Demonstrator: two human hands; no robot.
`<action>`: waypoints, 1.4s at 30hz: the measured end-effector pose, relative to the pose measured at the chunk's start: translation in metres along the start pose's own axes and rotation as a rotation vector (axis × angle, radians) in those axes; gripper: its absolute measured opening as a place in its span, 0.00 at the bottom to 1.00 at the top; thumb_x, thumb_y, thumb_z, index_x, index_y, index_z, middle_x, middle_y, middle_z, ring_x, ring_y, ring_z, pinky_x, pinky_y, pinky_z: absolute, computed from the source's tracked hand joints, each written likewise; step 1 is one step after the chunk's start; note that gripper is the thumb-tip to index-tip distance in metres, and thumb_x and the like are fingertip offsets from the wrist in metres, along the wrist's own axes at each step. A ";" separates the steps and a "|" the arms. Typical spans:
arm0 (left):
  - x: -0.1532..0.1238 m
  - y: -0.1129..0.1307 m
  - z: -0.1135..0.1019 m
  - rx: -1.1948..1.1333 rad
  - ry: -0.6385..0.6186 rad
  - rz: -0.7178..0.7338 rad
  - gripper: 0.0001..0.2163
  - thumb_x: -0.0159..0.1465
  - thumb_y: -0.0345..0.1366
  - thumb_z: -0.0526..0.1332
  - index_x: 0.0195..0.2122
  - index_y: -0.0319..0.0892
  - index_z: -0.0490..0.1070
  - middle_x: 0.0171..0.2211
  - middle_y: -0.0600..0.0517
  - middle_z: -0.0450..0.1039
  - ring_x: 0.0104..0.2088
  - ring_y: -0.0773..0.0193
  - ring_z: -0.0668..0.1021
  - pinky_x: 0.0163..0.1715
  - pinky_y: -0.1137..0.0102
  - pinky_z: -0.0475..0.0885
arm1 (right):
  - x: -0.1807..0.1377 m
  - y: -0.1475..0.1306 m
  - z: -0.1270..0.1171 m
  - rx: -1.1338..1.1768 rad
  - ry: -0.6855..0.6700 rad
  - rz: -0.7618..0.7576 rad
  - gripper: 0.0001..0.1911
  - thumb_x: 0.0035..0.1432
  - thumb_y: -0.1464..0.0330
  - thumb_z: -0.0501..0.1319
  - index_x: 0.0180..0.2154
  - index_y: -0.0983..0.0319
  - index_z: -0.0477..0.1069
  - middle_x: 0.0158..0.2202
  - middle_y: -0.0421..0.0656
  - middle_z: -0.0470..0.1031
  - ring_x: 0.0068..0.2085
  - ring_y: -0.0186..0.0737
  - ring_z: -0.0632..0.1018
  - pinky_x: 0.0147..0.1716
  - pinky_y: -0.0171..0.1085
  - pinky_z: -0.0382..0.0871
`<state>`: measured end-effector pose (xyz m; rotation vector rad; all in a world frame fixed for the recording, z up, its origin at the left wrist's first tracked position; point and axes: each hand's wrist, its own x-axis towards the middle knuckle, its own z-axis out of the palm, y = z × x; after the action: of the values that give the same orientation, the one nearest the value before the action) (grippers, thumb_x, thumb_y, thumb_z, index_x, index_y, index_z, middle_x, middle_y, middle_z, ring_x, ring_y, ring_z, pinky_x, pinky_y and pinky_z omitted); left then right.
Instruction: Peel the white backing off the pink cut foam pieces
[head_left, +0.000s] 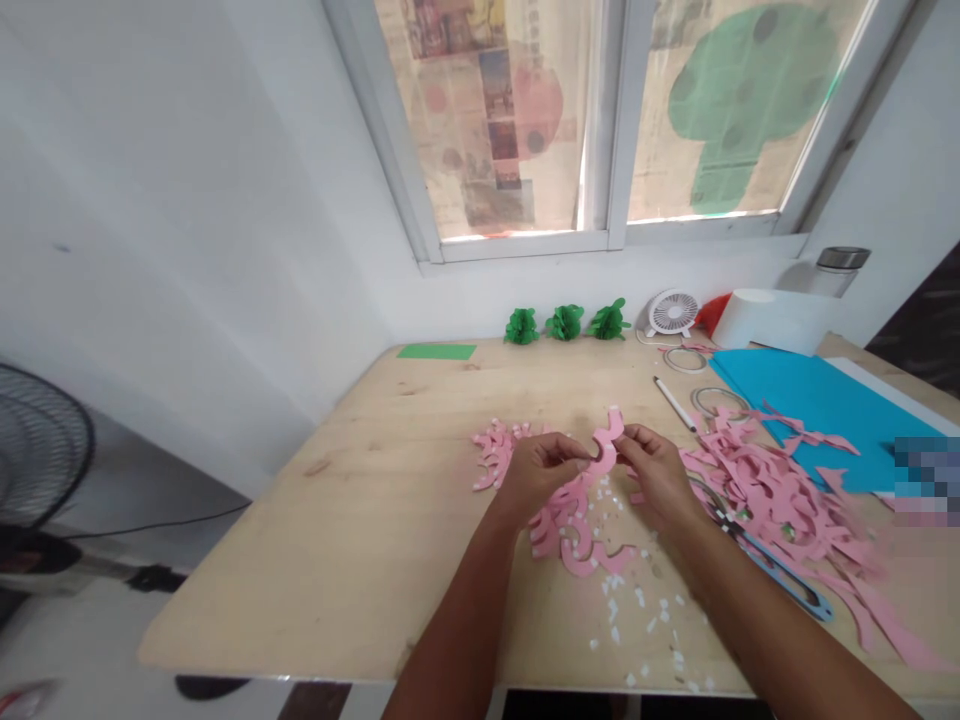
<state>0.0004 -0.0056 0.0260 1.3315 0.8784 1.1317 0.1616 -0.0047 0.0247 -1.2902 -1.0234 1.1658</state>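
Fingers (576,462) of the left hand (540,475) pinch the lower left end of a curved pink paper strip (604,458), while the right hand (651,468) grasps its other side between thumb and forefinger. Both forearms slant in from the near edge of the wooden table (322,560), wrists low, hands close together with the strip raised between them.

Beneath and beside the left hand lie more pink cut-outs (581,550), and another cluster (491,455) sits just beyond its wrist. Small white scraps (615,633) litter the wood between the forearms. To the right, a heap of pink offcuts (787,480) crowds the right forearm, with blue-handled scissors (795,580) along its near side and a white pen (675,404) beyond it. Blue sheets (780,385) lie farther right. Three green paper ornaments (565,322) and a small white fan (673,314) stand along the wall.

The held strip is matte pink, narrow and wavy, with scalloped bends; its upper end points up and away from the hands.
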 end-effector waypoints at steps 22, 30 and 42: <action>0.002 -0.005 0.004 0.218 0.060 0.005 0.05 0.50 0.32 0.63 0.27 0.38 0.74 0.26 0.49 0.75 0.26 0.67 0.73 0.26 0.74 0.65 | 0.002 0.000 0.000 -0.028 -0.008 -0.038 0.13 0.42 0.58 0.64 0.25 0.62 0.70 0.22 0.39 0.69 0.27 0.37 0.70 0.26 0.33 0.59; 0.005 0.000 0.005 0.121 0.208 -0.001 0.05 0.49 0.34 0.62 0.24 0.38 0.71 0.21 0.53 0.71 0.22 0.70 0.69 0.22 0.76 0.63 | -0.004 -0.008 0.002 -0.063 -0.012 0.000 0.13 0.43 0.59 0.62 0.26 0.62 0.70 0.23 0.40 0.70 0.27 0.37 0.70 0.22 0.32 0.58; 0.006 -0.001 0.007 -0.047 0.152 -0.090 0.07 0.49 0.36 0.64 0.24 0.37 0.70 0.19 0.53 0.71 0.19 0.72 0.68 0.20 0.76 0.60 | 0.000 0.011 0.003 -0.105 -0.122 -0.169 0.13 0.48 0.58 0.60 0.25 0.62 0.66 0.20 0.34 0.59 0.19 0.29 0.59 0.16 0.30 0.50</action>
<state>0.0086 -0.0016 0.0265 1.1678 1.0066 1.1867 0.1581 -0.0050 0.0140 -1.1990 -1.2726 1.0840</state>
